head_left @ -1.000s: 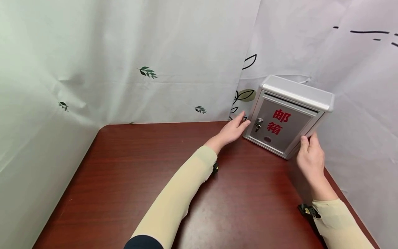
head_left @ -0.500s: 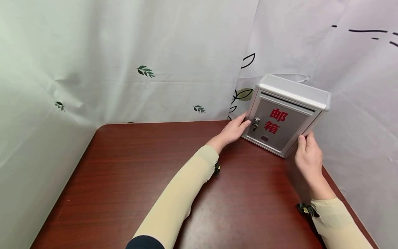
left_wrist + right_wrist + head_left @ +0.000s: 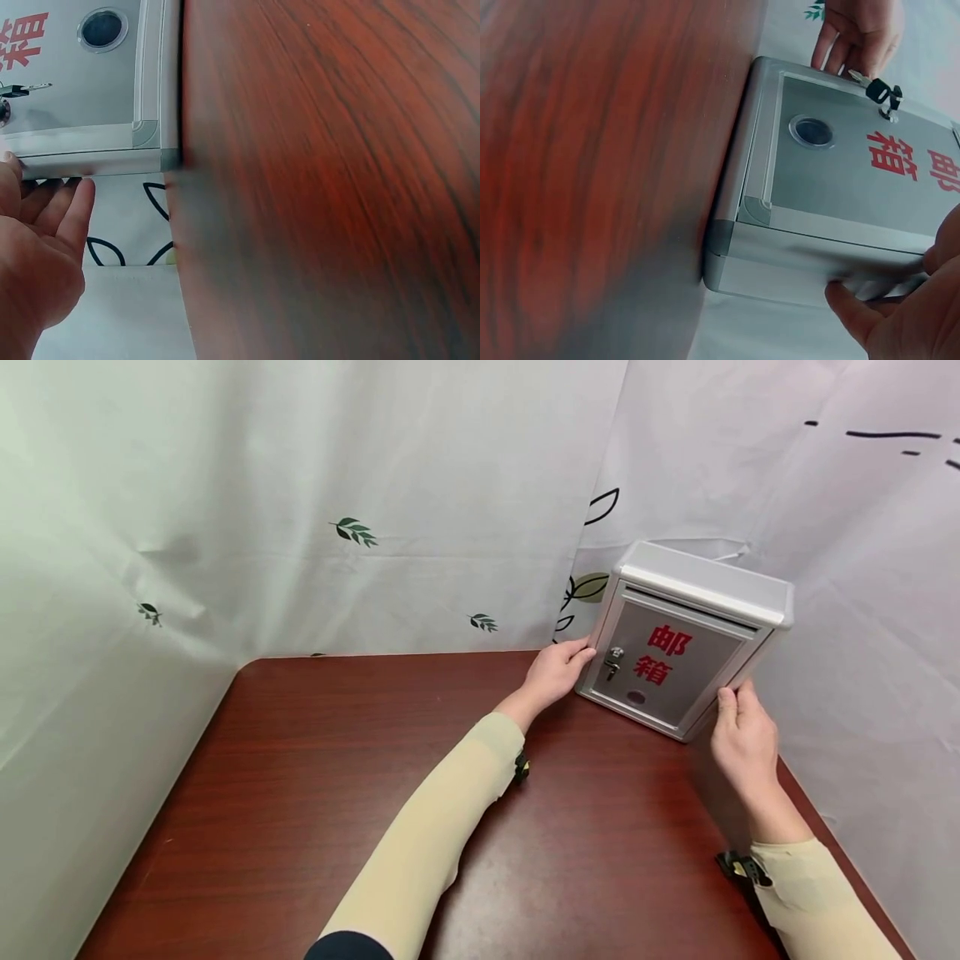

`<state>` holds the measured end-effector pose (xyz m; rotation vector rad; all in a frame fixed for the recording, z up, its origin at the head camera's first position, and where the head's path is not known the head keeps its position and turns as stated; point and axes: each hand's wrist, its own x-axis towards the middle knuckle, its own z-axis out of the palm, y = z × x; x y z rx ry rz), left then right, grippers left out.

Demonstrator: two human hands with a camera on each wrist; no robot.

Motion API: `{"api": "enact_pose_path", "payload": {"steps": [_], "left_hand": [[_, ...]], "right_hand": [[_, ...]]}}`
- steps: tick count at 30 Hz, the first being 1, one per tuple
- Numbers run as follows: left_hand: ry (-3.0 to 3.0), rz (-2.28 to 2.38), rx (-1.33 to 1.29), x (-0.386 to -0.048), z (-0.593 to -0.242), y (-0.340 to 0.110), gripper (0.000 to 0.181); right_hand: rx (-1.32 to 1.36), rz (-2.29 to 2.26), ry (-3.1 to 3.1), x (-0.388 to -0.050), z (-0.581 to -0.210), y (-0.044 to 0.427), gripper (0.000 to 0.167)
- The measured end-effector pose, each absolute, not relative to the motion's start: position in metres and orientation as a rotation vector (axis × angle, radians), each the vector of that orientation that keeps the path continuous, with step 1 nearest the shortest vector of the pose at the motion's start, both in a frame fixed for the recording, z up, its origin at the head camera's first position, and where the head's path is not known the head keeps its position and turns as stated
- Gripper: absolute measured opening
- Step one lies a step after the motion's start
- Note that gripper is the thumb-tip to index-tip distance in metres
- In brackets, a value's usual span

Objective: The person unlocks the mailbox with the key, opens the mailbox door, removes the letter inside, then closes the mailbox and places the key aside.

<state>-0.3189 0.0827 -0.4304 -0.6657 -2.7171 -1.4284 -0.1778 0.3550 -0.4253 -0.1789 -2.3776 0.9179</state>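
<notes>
A silver-grey metal mailbox (image 3: 701, 668) stands at the table's far right, its front turned partly toward me. Red characters mark its door, above a small round window (image 3: 103, 30). Keys (image 3: 881, 91) hang in the lock on the door's left side. My left hand (image 3: 557, 670) grips the mailbox's left side, thumb at the front edge and fingers reaching along the side. On the opposite side my right hand (image 3: 746, 739) holds the lower right edge. Its thumb lies toward the front, with the fingers partly hidden behind the box. In the right wrist view both hands flank the mailbox.
The dark red wood-grain table (image 3: 337, 793) spreads to the left and front of the mailbox. White curtains (image 3: 420, 460) with leaf prints rise behind the table and along both sides. The right curtain hangs close beside the mailbox and right forearm.
The mailbox has shifted slightly left. My left hand has closed in from beside the box to a grip on its left edge. My right hand has moved slightly left with the box.
</notes>
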Motion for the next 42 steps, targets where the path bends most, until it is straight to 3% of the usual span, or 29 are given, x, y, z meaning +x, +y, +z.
{"api": "enact_pose_path", "payload": {"steps": [17, 26, 42], "left_hand": [[-2.678, -1.265, -0.684, -0.308, -0.435, 0.066, 0.047], [-2.657, -1.334, -0.670, -0.300, -0.435, 0.051, 0.043], [-2.713, -1.259, -0.619, -0.287, -0.433, 0.021, 0.055]], "right_hand": [[-0.123, 1.002, -2.390, -0.177, -0.424, 0.342, 0.029], [-0.084, 1.035, -2.441, -0.176, -0.425, 0.334, 0.046], [0.020, 1.042, -2.427, -0.185, -0.426, 0.314, 0.035]]}}
